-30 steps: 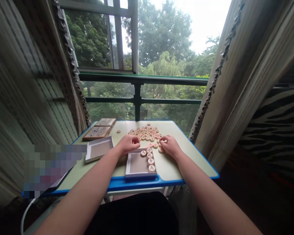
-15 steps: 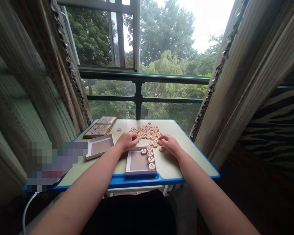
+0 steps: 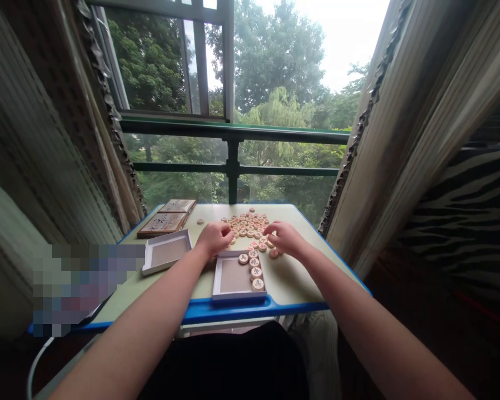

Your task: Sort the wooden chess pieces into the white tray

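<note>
Round wooden Chinese chess pieces with red and black characters lie in a loose heap on the table. At the heap's left edge is my left hand, its fingers curled closed; whatever they hold is hidden. My right hand hovers over the right edge of the heap, thumb and fingers apart, with pieces beneath the fingertips. Between my forearms sits a shallow white box. Black-character pieces form a column along its right wall, and one more piece lies beside the column's far end.
Left of the box lies a shallow white lid. Behind it is a folded wooden board case. A single piece lies apart near the case. The table has a blue edge; a window railing stands beyond.
My right hand has shifted slightly forward and its fingers are more arched over the pieces. My left hand stays nearly in place. The view has shifted a little.
</note>
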The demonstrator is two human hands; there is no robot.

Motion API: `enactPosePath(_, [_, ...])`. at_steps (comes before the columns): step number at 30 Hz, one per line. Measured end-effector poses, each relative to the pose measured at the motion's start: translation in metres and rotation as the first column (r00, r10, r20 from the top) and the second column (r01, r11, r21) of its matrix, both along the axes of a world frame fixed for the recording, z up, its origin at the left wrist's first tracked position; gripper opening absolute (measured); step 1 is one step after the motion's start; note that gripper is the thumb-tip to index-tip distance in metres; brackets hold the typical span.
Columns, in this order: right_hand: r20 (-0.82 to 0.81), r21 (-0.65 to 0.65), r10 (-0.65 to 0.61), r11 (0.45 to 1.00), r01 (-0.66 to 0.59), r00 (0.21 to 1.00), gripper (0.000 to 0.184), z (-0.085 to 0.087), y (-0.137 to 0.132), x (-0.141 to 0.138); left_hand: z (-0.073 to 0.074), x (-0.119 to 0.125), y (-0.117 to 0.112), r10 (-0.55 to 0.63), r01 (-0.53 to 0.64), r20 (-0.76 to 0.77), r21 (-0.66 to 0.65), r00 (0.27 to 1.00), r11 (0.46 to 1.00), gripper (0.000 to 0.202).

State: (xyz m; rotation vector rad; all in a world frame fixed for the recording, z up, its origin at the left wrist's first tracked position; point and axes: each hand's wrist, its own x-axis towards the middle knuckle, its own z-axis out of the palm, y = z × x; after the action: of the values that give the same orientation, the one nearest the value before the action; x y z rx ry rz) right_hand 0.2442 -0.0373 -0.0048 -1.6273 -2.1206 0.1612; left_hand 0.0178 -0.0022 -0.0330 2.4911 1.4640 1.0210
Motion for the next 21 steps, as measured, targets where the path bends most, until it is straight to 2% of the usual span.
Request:
enactPosePath(3, [0.176, -0.173, 0.087, 0.983, -0.056, 0.981, 0.026, 0.019, 0.013, -0.009, 0.001, 0.001, 0.002, 0.010, -0.010, -0.001, 0.065, 1.000, 0.998, 0.024])
enactPosePath(5, [0.231, -0.164, 0.072, 0.986, -0.034, 0.970, 0.026, 0.022, 0.022, -0.011, 0.001, 0.001, 0.004, -0.010, 0.011, -0.016, 0.104, 1.000, 0.994, 0.023])
enactPosePath(7, [0.216, -0.071, 0.023, 0.997, -0.007, 0.976, 0.024, 0.017, 0.029, -0.009, 0.000, 0.001, 0.007, -0.041, 0.041, -0.007, 0.162, 0.999, 0.986, 0.022])
enactPosePath(9, [0.152, 0.009, 0.025, 1.000, -0.027, 0.988, 0.022, 0.008, 0.032, -0.002, -0.001, 0.001, 0.010, -0.055, 0.047, 0.025, 0.242, 0.998, 0.969, 0.022])
enactPosePath(12, [0.156, 0.014, 0.135, 0.990, -0.138, 0.979, 0.027, -0.004, 0.032, 0.010, -0.004, 0.002, 0.011, -0.048, 0.027, 0.058, 0.321, 0.997, 0.947, 0.021])
enactPosePath(15, [0.156, 0.019, 0.163, 0.986, -0.168, 0.974, 0.026, -0.009, 0.032, 0.014, -0.004, 0.003, 0.004, -0.055, 0.031, 0.062, 0.334, 0.997, 0.942, 0.022])
enactPosePath(19, [0.169, 0.021, 0.127, 0.991, -0.132, 0.977, 0.026, -0.013, 0.034, 0.009, 0.013, 0.006, -0.005, -0.005, -0.046, 0.156, 0.322, 0.988, 0.946, 0.024])
enactPosePath(21, [0.170, 0.030, 0.120, 0.991, -0.127, 0.978, 0.028, -0.015, 0.035, 0.008, 0.029, 0.007, -0.004, 0.057, -0.097, 0.185, 0.214, 0.981, 0.972, 0.025])
